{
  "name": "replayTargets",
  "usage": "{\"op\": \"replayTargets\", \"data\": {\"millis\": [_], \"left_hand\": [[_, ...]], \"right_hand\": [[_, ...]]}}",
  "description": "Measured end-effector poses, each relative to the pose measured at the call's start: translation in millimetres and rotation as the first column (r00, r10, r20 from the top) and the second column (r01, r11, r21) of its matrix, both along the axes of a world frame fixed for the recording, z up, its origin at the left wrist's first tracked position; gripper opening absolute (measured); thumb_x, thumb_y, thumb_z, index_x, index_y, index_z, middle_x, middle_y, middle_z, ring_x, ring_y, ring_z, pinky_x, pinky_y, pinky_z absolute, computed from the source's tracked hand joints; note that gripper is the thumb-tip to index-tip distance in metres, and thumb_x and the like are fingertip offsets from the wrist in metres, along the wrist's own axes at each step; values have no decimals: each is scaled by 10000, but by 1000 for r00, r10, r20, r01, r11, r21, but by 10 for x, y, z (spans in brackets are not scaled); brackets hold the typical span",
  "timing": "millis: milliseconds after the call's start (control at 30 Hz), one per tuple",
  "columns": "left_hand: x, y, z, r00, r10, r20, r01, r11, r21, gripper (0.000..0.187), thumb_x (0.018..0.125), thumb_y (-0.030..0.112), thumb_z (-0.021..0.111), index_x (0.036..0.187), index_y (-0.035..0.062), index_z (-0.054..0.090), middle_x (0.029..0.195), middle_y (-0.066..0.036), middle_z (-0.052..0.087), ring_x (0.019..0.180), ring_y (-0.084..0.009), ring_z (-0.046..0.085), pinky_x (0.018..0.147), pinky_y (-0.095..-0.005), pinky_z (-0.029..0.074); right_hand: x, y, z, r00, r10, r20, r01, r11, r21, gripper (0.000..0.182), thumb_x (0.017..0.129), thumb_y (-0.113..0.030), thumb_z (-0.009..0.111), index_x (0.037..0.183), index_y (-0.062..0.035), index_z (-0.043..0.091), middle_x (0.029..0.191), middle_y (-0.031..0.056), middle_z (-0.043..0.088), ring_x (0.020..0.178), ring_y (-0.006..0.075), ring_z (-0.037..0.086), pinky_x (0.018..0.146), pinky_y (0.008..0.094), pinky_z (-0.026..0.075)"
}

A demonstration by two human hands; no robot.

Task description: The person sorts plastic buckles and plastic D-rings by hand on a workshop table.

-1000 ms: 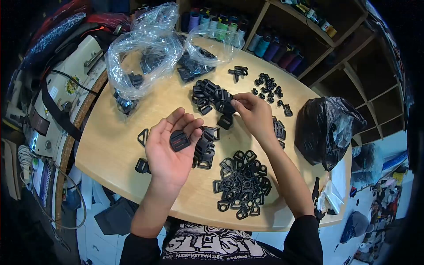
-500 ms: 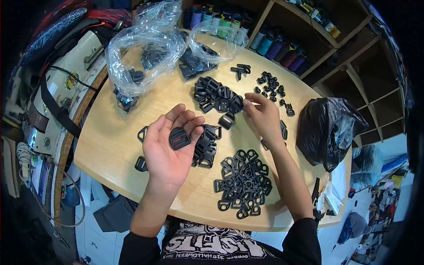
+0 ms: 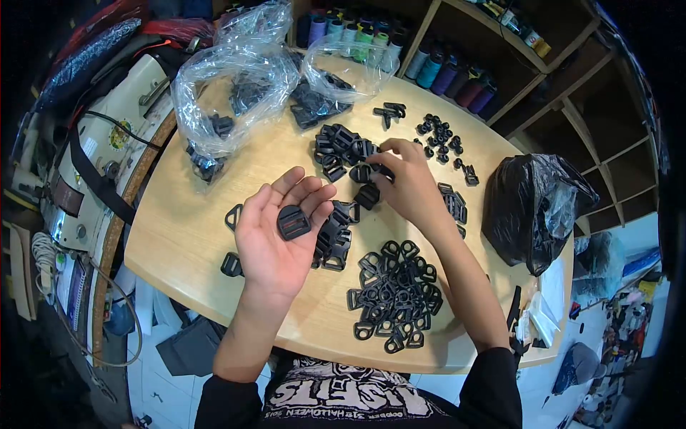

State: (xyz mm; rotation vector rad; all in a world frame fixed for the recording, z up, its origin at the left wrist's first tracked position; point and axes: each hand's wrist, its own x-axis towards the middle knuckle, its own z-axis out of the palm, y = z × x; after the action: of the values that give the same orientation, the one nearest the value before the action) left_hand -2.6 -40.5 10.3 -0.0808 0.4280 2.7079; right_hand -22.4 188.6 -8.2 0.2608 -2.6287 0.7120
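Black buckle (image 3: 292,222) on open left hand (image 3: 275,239); right hand (image 3: 409,184) over buckle pile (image 3: 350,157) | grip unclear, fingertips hidden

You sit at a rounded wooden table (image 3: 179,236), wooden shelves (image 3: 572,93) of thread spools (image 3: 443,75) behind it.

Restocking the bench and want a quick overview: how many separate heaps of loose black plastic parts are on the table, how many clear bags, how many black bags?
Heaps of loose black parts: 5, among them the ring pile, the slider heap under the right hand, and the small pieces
Clear plastic bags: 3
Black bag: 1
Total: 9
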Motion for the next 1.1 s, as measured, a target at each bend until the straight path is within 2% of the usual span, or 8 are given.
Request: {"op": "replayTargets", "data": {"millis": [200,567,667,733,800,867,1000,1100], "left_hand": [[-13,-38,14,1000,14,9,-14,1000,-28,398,989,262,356,1181,-48,515,1072,-188,603,1054,-333,605,901,-395,512],[-10,-53,23,1000,-4,10,4,1000,3,396,994,264,360,1184,-46,516,1051,-178,607,1038,-329,607,887,-389,513],[-18,-75,19,1000,-2,11,2,1000,12,391,996,260,355,1185,-43,516,1047,-176,609,1029,-325,607,883,-391,515],[-20,-73,27,1000,0,7,-1,1000,10,387,997,256,354,1185,-41,515,1043,-176,610,1024,-322,607,882,-392,516],[-12,-75,45,1000,17,17,-17,1000,22,340,987,211,428,1189,-47,518,1047,-182,622,1004,-317,597,865,-391,524],[-17,-78,17,1000,-1,12,0,1000,21,341,987,210,431,1198,-47,510,1052,-177,621,999,-313,597,866,-391,523],[-18,-65,22,999,-4,33,4,1000,-9,348,992,229,402,1189,-36,513,1030,-167,618,974,-300,604,859,-389,521],[-20,-54,23,999,15,52,-12,999,-42,358,996,247,376,1179,-27,517,1003,-157,619,951,-292,613,852,-389,522]], "right_hand": [[-167,-35,25,983,113,145,-156,929,336,365,736,22,620,1028,-158,745,1161,106,562,1133,289,501,969,380,450],[-231,6,50,964,259,60,-265,923,278,164,774,-81,682,929,-111,729,980,41,618,984,235,570,865,329,499],[-290,93,77,945,322,54,-327,925,192,111,776,-82,696,887,-68,696,934,70,625,920,251,599,819,346,505],[-294,117,259,967,254,36,-253,967,-40,121,804,-79,684,923,-55,689,903,88,623,855,261,618,757,356,511],[-298,165,442,988,152,-32,-153,987,-47,132,827,-53,665,956,-62,688,878,98,630,778,254,639,712,350,517],[-271,174,580,989,116,94,-114,993,-29,139,824,-59,668,960,-68,697,862,99,631,769,249,643,703,342,519],[-295,220,365,935,337,107,-346,935,83,165,825,-61,683,984,-82,722,873,74,658,749,229,646,673,337,522],[-284,114,326,932,279,233,-312,943,118,153,839,-119,676,981,-82,720,879,91,667,762,255,660,680,356,526]]}}
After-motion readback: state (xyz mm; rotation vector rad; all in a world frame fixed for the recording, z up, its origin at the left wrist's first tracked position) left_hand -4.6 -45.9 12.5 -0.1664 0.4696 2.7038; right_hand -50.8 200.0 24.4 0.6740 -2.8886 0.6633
